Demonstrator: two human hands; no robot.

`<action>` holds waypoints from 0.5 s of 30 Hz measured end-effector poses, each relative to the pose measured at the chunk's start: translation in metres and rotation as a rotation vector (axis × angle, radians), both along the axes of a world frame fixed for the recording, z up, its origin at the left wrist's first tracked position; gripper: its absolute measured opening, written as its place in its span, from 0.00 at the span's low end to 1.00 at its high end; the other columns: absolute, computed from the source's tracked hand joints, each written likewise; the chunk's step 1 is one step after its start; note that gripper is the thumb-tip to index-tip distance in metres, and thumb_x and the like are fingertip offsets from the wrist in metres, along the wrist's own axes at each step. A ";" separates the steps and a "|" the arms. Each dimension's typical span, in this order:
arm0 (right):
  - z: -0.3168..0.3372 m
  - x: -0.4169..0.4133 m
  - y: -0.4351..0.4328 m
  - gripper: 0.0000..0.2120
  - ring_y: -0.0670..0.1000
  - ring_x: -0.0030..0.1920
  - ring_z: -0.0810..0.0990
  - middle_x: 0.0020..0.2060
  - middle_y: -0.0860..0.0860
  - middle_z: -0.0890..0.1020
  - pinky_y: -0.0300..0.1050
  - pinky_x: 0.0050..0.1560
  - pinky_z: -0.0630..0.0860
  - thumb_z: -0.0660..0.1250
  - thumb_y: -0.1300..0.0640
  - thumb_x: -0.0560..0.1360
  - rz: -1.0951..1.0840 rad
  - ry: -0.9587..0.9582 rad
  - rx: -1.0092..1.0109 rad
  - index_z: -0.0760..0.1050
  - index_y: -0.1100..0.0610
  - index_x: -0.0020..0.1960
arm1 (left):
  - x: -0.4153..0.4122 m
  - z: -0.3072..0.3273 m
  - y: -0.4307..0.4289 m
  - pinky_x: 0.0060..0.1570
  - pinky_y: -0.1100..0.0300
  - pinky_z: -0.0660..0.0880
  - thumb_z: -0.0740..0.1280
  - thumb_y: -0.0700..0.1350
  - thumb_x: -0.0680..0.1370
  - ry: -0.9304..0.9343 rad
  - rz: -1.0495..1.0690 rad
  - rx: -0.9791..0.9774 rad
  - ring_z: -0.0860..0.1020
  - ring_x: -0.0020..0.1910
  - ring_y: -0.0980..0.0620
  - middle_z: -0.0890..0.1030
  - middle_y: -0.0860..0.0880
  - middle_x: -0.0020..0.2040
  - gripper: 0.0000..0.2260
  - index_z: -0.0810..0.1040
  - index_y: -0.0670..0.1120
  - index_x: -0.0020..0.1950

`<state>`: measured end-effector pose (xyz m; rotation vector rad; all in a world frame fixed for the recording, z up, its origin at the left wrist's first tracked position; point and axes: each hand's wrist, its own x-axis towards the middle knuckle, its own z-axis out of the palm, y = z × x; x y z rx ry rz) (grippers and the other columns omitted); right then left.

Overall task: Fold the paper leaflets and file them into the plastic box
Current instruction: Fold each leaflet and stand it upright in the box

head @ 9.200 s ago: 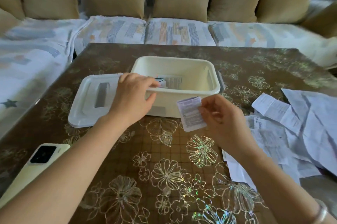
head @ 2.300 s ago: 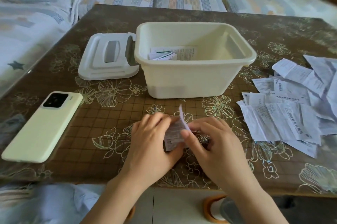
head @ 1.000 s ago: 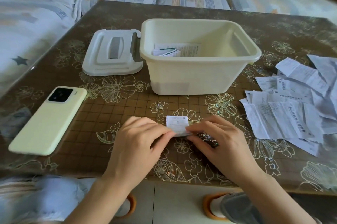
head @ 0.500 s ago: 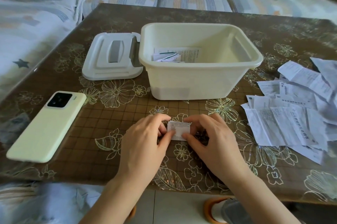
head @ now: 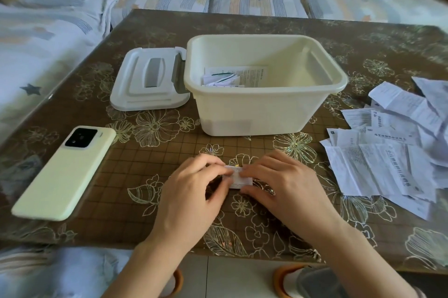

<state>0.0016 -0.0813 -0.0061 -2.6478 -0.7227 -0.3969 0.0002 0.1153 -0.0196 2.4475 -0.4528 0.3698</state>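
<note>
Folded leaflet (head: 238, 177), mostly hidden, is pinched at its ends by left hand (head: 194, 191) and right hand (head: 283, 183).

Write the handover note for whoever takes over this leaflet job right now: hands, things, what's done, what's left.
Left hand: pinches the left edge of the small leaflet, which is down on the table.
Right hand: pinches the right edge of the same leaflet.
Plastic box: open, just beyond the hands, with its lid lying flat to its left.
Done: a few folded leaflets lie inside the box, at its left end.
To do: finish creasing this one and file it, then fold and file the loose pile at the table's right.
</note>
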 end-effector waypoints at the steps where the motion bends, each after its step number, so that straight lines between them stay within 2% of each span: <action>1: 0.003 0.002 -0.001 0.10 0.45 0.47 0.78 0.44 0.41 0.82 0.40 0.40 0.77 0.66 0.46 0.76 0.017 -0.013 0.000 0.82 0.50 0.50 | 0.000 0.001 0.002 0.42 0.67 0.75 0.69 0.54 0.73 0.015 -0.025 -0.006 0.76 0.45 0.61 0.79 0.59 0.51 0.11 0.84 0.51 0.52; 4: 0.008 0.007 0.000 0.07 0.43 0.41 0.79 0.38 0.42 0.82 0.38 0.32 0.75 0.65 0.51 0.78 0.025 -0.066 0.027 0.81 0.52 0.46 | 0.001 0.006 0.005 0.40 0.66 0.76 0.71 0.55 0.71 0.015 -0.042 -0.014 0.76 0.43 0.61 0.79 0.59 0.51 0.12 0.84 0.51 0.50; 7: 0.021 0.010 0.004 0.08 0.45 0.37 0.79 0.34 0.43 0.81 0.43 0.28 0.75 0.63 0.53 0.78 0.028 -0.105 0.036 0.79 0.53 0.44 | 0.003 0.017 0.004 0.34 0.60 0.78 0.69 0.53 0.75 -0.061 -0.042 -0.060 0.79 0.38 0.60 0.81 0.58 0.44 0.09 0.85 0.49 0.45; 11: 0.075 0.020 0.005 0.08 0.45 0.38 0.78 0.41 0.43 0.80 0.45 0.32 0.76 0.63 0.51 0.77 0.122 -0.096 0.036 0.79 0.52 0.47 | 0.015 0.065 0.007 0.31 0.62 0.76 0.71 0.50 0.74 -0.125 -0.078 -0.107 0.78 0.33 0.61 0.81 0.60 0.38 0.06 0.85 0.48 0.45; 13: 0.106 0.030 0.004 0.06 0.44 0.36 0.78 0.41 0.43 0.80 0.47 0.33 0.77 0.65 0.52 0.75 0.136 -0.087 0.069 0.79 0.52 0.46 | 0.023 0.096 0.007 0.33 0.69 0.74 0.71 0.49 0.73 -0.170 -0.096 -0.100 0.78 0.33 0.63 0.81 0.61 0.38 0.06 0.85 0.49 0.46; 15: 0.131 0.047 0.001 0.01 0.43 0.36 0.79 0.39 0.42 0.80 0.46 0.36 0.79 0.70 0.56 0.74 0.122 -0.046 0.118 0.80 0.52 0.44 | 0.034 0.123 0.005 0.33 0.71 0.74 0.69 0.52 0.74 -0.189 -0.108 -0.073 0.78 0.33 0.63 0.80 0.63 0.38 0.08 0.85 0.50 0.47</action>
